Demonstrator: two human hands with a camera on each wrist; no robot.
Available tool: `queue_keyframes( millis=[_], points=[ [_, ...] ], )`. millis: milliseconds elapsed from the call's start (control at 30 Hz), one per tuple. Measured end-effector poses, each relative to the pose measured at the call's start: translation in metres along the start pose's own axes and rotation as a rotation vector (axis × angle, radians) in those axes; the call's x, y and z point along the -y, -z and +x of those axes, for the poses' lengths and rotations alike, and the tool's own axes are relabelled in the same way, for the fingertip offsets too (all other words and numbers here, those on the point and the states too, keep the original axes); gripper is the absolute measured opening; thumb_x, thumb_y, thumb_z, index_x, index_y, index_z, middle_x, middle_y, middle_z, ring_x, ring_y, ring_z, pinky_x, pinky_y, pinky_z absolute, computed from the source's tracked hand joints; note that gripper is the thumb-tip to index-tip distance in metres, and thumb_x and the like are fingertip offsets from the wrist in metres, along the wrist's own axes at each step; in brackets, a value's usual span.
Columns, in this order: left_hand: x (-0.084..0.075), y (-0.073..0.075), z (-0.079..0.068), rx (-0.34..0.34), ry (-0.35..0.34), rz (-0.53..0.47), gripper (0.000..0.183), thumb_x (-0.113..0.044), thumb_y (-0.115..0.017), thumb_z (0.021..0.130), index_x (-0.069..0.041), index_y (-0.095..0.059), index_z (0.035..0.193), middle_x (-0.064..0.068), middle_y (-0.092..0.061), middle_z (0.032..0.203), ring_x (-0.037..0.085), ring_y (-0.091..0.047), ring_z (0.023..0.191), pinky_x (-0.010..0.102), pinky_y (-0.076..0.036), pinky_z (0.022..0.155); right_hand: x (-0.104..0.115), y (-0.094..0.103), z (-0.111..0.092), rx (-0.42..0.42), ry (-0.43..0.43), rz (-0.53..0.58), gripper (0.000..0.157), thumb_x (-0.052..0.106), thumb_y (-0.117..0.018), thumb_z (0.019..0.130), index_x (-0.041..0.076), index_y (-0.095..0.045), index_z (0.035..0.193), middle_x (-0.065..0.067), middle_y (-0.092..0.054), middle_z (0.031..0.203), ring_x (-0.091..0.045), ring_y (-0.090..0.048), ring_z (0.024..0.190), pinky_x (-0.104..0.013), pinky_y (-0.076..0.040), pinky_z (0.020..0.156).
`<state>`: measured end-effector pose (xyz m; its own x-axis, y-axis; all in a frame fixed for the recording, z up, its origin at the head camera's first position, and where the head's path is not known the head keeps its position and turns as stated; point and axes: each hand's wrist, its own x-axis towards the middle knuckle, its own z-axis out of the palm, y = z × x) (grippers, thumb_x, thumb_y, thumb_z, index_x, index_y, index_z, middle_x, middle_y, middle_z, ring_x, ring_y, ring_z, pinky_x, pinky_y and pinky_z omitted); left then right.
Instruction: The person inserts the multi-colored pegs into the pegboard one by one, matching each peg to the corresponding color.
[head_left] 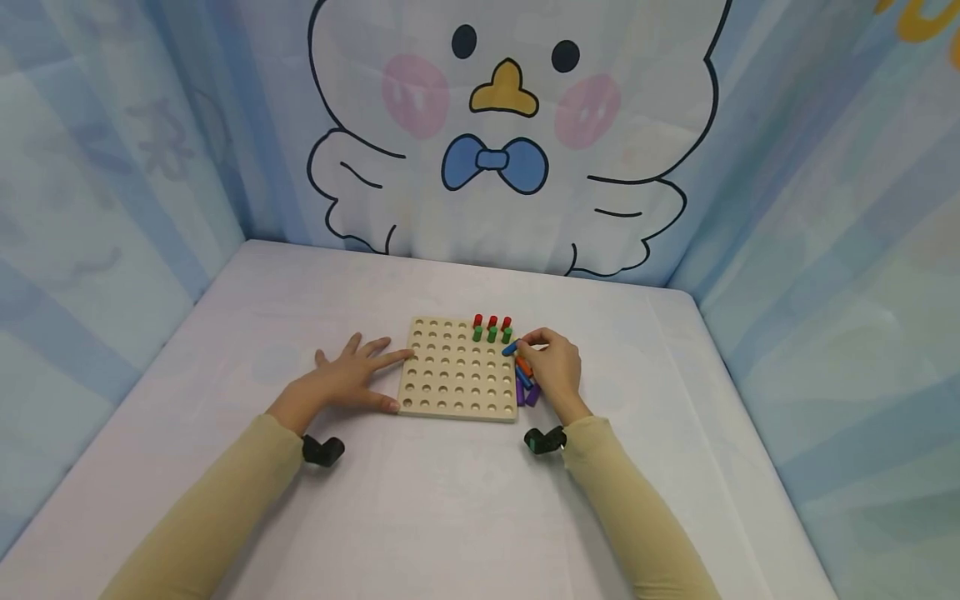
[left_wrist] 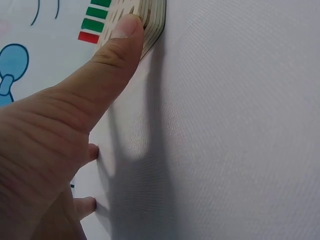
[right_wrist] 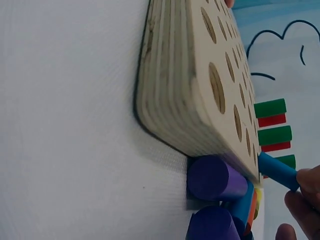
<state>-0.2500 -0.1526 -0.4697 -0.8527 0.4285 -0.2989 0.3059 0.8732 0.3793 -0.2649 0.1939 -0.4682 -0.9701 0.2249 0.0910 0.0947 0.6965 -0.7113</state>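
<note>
A pale wooden pegboard (head_left: 457, 367) with rows of round holes lies flat on the table. Red pegs (head_left: 492, 320) and green pegs (head_left: 492, 335) stand in its two far rows at the right. My right hand (head_left: 553, 367) pinches a blue peg (right_wrist: 278, 171), tilted, its free end at a hole near the board's right edge. My left hand (head_left: 345, 379) lies spread at the left side, its thumb (left_wrist: 125, 37) on the near left corner and a fingertip touching the left edge.
Loose purple pegs (right_wrist: 215, 177), another blue peg (head_left: 523, 377) and an orange peg (head_left: 523, 365) lie against the board's right side, partly under my right hand. White cloth covers the table (head_left: 450, 517). A printed curtain (head_left: 495, 225) hangs behind it.
</note>
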Motion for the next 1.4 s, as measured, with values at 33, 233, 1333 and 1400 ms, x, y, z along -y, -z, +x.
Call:
queue_keyframes(
  millis=[33,233,1333,1400],
  points=[
    [0.0,0.0,0.001,0.002,-0.001,-0.003,0.099,-0.072,-0.074,0.081,-0.042,-0.027,0.163,0.013,-0.012,0.174,0.057,0.004,0.155,0.094,-0.001,0.101,0.0,0.0,0.0,-0.002,0.003,-0.004,0.018,0.033,-0.076,0.095,0.015,-0.076,0.098,-0.005,-0.074,0.089,-0.017,-0.059,0.066,-0.027,-0.044,0.057],
    [0.002,-0.001,0.003,0.006,0.0,-0.016,0.101,-0.073,-0.074,0.08,-0.042,-0.027,0.163,0.012,-0.011,0.174,0.057,0.006,0.155,0.093,0.002,0.101,0.006,0.001,-0.002,0.011,0.032,0.02,0.02,0.035,-0.077,0.094,0.015,-0.08,0.101,-0.003,-0.074,0.088,-0.021,-0.06,0.083,-0.03,-0.043,0.067],
    [0.003,-0.001,0.002,0.022,-0.002,-0.052,0.1,-0.074,-0.073,0.08,-0.04,-0.028,0.163,0.013,-0.009,0.175,0.057,0.01,0.154,0.093,0.006,0.1,0.002,0.01,-0.027,0.245,0.071,-0.17,0.024,0.012,-0.077,0.092,0.008,-0.076,0.116,-0.008,-0.076,0.11,-0.021,-0.072,0.097,-0.037,-0.06,0.085],
    [0.003,-0.001,0.001,0.019,-0.004,-0.052,0.1,-0.074,-0.073,0.08,-0.04,-0.028,0.163,0.014,-0.009,0.174,0.057,0.01,0.154,0.093,0.006,0.1,0.001,0.01,-0.027,0.248,0.069,-0.163,0.025,0.011,-0.078,0.092,0.008,-0.075,0.117,-0.008,-0.076,0.111,-0.021,-0.071,0.097,-0.037,-0.06,0.086]
  ],
)
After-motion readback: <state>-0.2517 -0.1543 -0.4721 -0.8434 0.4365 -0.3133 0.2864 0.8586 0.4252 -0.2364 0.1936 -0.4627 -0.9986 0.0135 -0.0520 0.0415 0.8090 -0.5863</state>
